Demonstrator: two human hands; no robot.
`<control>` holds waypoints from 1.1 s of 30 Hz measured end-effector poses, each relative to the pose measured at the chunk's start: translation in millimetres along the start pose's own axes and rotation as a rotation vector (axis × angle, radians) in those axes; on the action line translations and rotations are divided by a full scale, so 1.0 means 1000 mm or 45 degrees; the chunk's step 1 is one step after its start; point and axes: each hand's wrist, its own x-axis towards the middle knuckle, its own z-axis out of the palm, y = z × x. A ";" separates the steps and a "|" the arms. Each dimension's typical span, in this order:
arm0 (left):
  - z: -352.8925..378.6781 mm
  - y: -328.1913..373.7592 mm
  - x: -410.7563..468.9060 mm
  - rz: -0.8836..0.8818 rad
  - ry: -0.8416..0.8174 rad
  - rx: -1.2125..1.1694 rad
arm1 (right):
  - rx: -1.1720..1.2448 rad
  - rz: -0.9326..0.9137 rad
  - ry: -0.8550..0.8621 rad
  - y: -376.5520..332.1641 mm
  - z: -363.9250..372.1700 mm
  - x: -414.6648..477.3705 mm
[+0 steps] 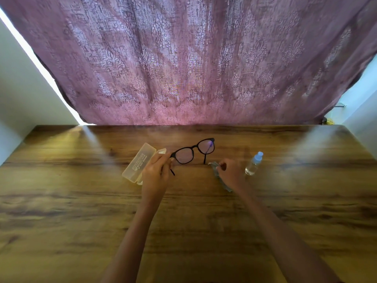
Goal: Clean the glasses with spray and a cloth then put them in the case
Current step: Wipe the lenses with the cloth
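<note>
Black plastic-framed glasses (193, 151) hang over the wooden table (81, 201), pinched at one hinge by the left hand (156, 172) while the right hand (231, 172) bunches a small grey cloth (221, 181); such a one-corner hold could let them twist or drop once wiping pressure lands.

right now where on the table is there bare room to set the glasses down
Bare wood runs left of the translucent case to the table edge, right of the spray bottle, and near you between the forearms. The middle is crowded: case, left hand pinching the glasses, right hand gripping the cloth, spray bottle, side by side.
</note>
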 end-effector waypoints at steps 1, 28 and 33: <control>0.000 0.001 0.001 0.008 -0.003 -0.001 | 0.017 -0.008 -0.001 -0.001 -0.001 -0.006; 0.001 0.009 0.005 0.103 -0.050 0.001 | 0.234 -0.801 0.511 -0.092 -0.032 -0.049; -0.003 0.011 0.008 0.144 -0.029 0.047 | 0.229 -0.879 0.494 -0.091 -0.026 -0.057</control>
